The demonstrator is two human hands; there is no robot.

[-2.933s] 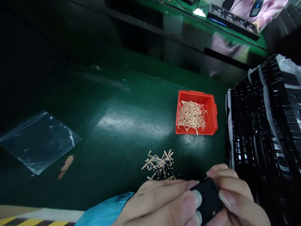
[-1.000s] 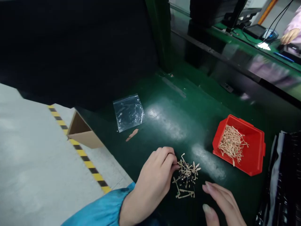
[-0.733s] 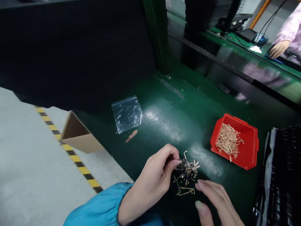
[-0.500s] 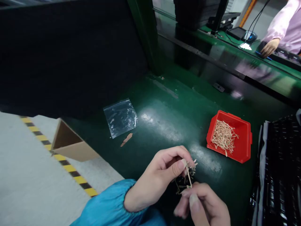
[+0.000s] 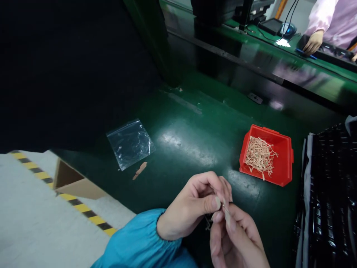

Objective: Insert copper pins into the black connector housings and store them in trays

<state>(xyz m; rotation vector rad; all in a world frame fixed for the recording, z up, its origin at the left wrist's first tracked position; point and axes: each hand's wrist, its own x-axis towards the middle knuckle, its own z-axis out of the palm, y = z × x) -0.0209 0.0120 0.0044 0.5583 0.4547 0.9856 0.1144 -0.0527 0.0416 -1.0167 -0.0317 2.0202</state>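
Note:
My left hand (image 5: 195,203) is closed in a pinch, thumb against forefinger, at the lower middle of the view. My right hand (image 5: 240,236) meets it from the lower right, its thumb and forefinger also pinched, and the fingertips of both hands touch. A thin beige piece (image 5: 223,206) is held between them, mostly covered by the fingers. Just below the left hand, a few more thin pale pieces (image 5: 208,222) show in shadow; what carries them is hidden. To the right, a red bin (image 5: 283,160) contains a heap of thin beige pieces (image 5: 260,156).
On the green tabletop (image 5: 184,137) lie a clear zip bag (image 5: 131,143) and a brown scrap (image 5: 140,170). Black trays (image 5: 331,193) stand at the right edge. An open cardboard box (image 5: 80,186) is at left. Across the bench, a co-worker's hand (image 5: 314,42) rests on a black object.
My hands have come together, fingertips now touching; the strip that stretched between them is now mostly covered. The view has shifted slightly, moving the bin and bag leftward in the picture.

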